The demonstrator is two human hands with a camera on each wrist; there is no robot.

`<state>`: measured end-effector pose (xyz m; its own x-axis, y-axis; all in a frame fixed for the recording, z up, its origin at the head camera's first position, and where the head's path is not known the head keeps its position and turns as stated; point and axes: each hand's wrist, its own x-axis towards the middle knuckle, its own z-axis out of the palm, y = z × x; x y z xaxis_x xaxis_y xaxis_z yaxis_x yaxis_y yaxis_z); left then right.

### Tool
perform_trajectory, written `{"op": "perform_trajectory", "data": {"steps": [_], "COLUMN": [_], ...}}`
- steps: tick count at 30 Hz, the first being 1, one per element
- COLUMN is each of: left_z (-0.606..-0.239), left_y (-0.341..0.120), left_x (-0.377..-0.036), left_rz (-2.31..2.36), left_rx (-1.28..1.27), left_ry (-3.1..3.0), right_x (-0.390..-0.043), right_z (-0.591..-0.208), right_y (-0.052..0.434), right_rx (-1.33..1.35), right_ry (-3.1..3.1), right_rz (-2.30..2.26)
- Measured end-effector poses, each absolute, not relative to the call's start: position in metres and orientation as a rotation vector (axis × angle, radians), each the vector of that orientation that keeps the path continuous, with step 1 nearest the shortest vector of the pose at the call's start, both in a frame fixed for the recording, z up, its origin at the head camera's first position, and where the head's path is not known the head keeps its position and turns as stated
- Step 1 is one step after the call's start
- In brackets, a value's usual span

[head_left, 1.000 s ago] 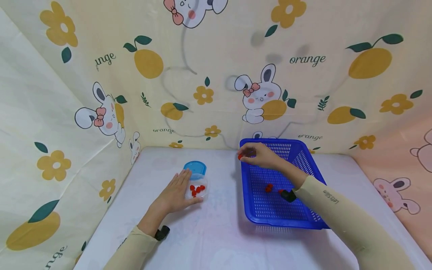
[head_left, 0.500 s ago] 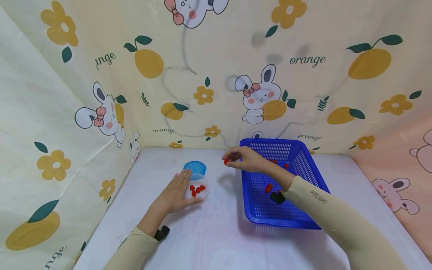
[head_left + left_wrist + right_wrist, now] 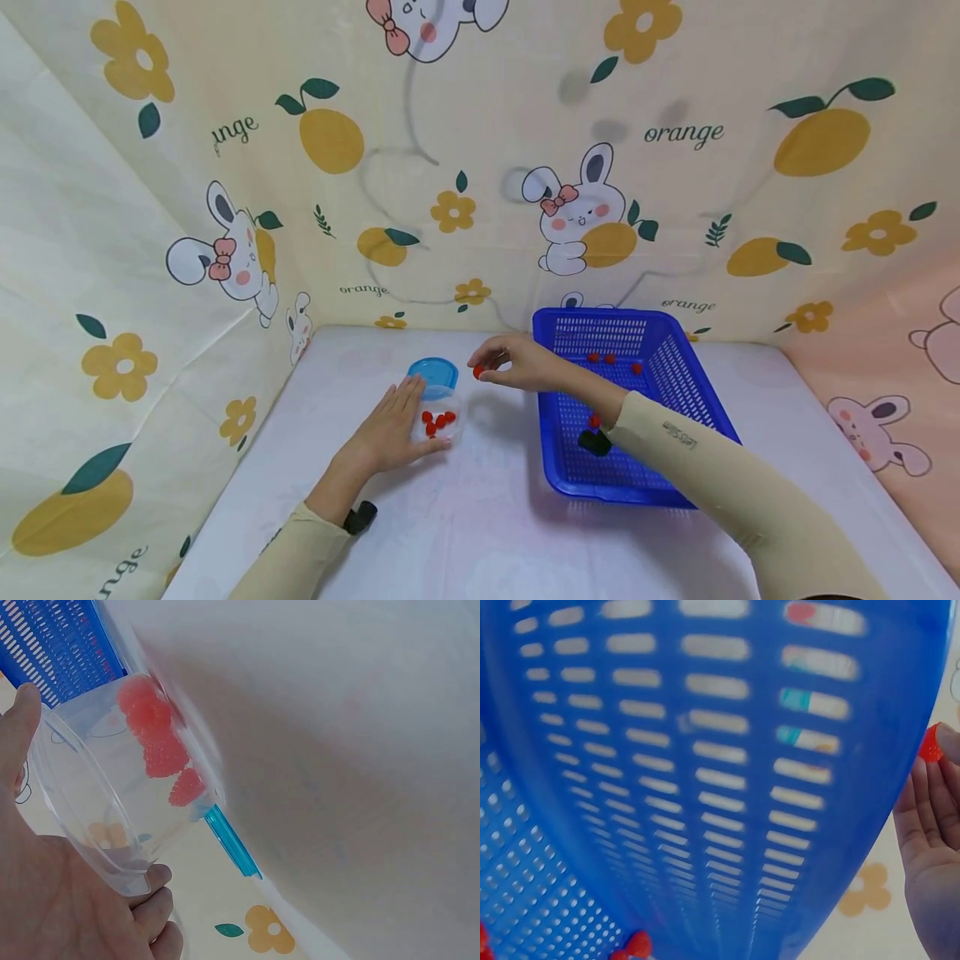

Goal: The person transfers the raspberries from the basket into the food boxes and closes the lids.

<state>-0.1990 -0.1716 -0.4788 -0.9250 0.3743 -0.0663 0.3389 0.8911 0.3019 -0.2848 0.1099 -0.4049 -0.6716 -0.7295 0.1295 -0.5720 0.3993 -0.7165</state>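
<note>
My left hand (image 3: 384,432) holds a small clear plastic container (image 3: 82,761) on the table, thumb at one side of its rim and fingers bent along the other. Several red raspberries (image 3: 154,735) lie inside. Just behind the container is a blue lid (image 3: 433,372). To the right of it, above the table, my right hand (image 3: 517,363) pinches one raspberry (image 3: 477,372) between thumb and fingertips. In the right wrist view the same raspberry (image 3: 931,744) shows at the fingertips, beyond the basket wall.
A blue perforated basket (image 3: 550,467) stands on the right side of the table (image 3: 465,533), under my right forearm. Several raspberries (image 3: 610,359) lie in it, some hidden by the arm. A printed cloth (image 3: 480,250) rises behind and along both sides.
My right hand has moved left with the raspberry, from over the basket's left rim to the table near the container. My left hand and the container have stayed still.
</note>
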Motion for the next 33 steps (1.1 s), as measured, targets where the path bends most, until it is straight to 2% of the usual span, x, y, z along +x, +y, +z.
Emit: {"op": "perform_trajectory", "data": {"steps": [20,33], "left_z": [-0.480,-0.480], "left_y": [-0.173,-0.174], "left_x": [-0.200,-0.200], "left_rz": [0.428,0.412], "left_rx": [0.583,0.599], "left_ry": [2.922,2.930], "right_x": [-0.276,-0.279], "right_z": [-0.406,-0.407], "right_y": [0.071,0.072], "right_rx": [-1.246,-1.233], "right_ry": [2.415,2.418], "right_rz": [-0.974,-0.975]}}
